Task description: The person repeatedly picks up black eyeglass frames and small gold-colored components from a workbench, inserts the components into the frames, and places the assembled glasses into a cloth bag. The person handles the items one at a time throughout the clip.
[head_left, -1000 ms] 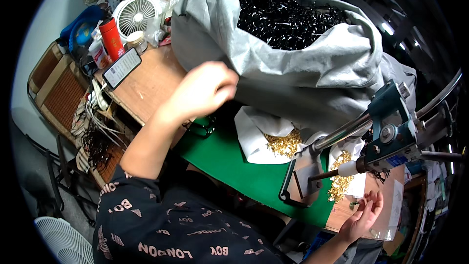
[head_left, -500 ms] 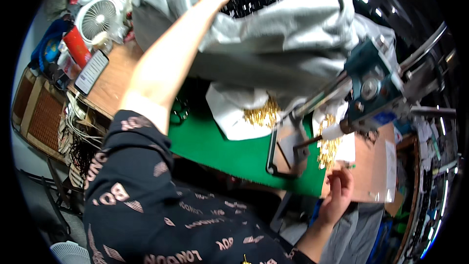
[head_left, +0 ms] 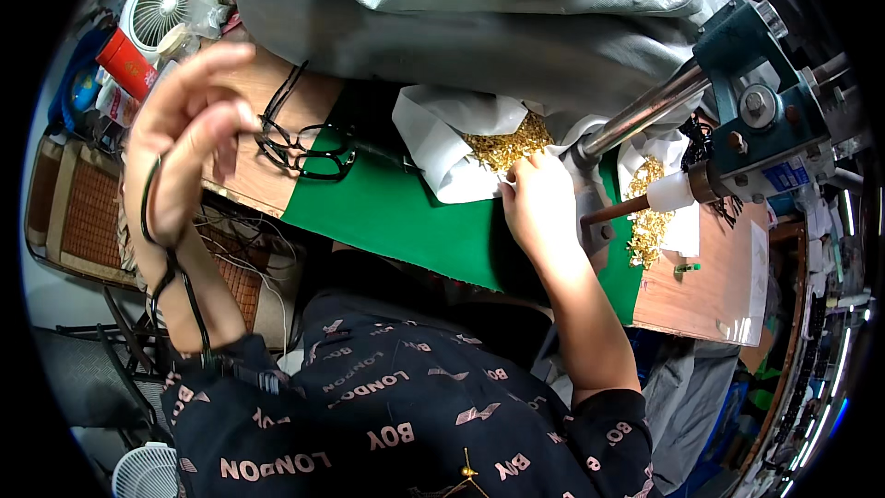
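My left hand (head_left: 180,143) is raised over the left edge of the table, thumb and fingers apart, with no held item visible. Black cord (head_left: 171,267) loops round its wrist and forearm. Beyond its thumb lie black-framed glasses (head_left: 318,164), partly on a green mat (head_left: 396,231). My right hand (head_left: 539,198) rests at the near edge of a heap of small gold pieces (head_left: 502,148) in an open white wrapper (head_left: 447,171). Its fingers are bunched together; whatever is between them is too small to make out.
A dark green press (head_left: 765,115) with a metal column stands at the right. Beside it lies another gold heap (head_left: 650,221) on white paper. Silver-grey cloth (head_left: 479,46) is piled at the back. A white fan (head_left: 166,5) and red box (head_left: 127,65) stand far left.
My left hand has come back from the dark pieces in the grey cloth to the left table edge and opened. My right hand has moved left and forward to the white wrapper.
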Motion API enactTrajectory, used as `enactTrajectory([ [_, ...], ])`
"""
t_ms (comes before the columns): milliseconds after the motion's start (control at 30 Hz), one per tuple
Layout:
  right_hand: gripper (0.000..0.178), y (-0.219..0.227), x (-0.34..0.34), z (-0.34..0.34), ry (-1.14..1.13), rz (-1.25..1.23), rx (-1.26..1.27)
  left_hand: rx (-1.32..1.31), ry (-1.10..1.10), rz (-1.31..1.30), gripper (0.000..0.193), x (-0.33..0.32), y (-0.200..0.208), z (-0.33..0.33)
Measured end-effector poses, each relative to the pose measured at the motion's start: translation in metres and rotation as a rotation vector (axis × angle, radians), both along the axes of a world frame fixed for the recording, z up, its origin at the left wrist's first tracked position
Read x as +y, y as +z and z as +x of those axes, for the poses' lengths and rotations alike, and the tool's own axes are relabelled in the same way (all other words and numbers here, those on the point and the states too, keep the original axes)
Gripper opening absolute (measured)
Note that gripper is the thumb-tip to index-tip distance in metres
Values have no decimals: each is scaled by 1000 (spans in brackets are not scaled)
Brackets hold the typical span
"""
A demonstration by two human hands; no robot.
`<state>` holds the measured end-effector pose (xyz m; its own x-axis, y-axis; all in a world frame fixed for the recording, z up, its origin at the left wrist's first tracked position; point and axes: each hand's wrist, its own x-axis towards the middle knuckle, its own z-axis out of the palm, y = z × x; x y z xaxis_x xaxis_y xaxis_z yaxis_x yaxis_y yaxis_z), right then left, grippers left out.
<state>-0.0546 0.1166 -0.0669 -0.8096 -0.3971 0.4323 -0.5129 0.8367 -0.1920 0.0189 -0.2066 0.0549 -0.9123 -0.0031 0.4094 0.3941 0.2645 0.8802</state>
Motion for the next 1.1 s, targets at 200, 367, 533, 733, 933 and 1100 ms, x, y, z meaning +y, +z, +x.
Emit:
enactTrajectory([
  [200,18,-22,-4,-13,-60,100,26,-391,225,69,41,29,-18,18],
  [367,15,-10,4,-9,-7,-16,-29,-364,7,101,39,33,-20,10],
  [533,13,32,18,19,60,-257,-23,-296,-457,614,55,45,-27,17],
  [733,14,60,45,61,31,-662,-105,-346,-532,936,77,105,-23,17],
  [933,13,78,59,72,-3,-532,265,-411,-488,954,91,144,-13,26],
  [1100,18,91,57,80,118,-560,326,-209,-865,930,89,119,-17,23],
])
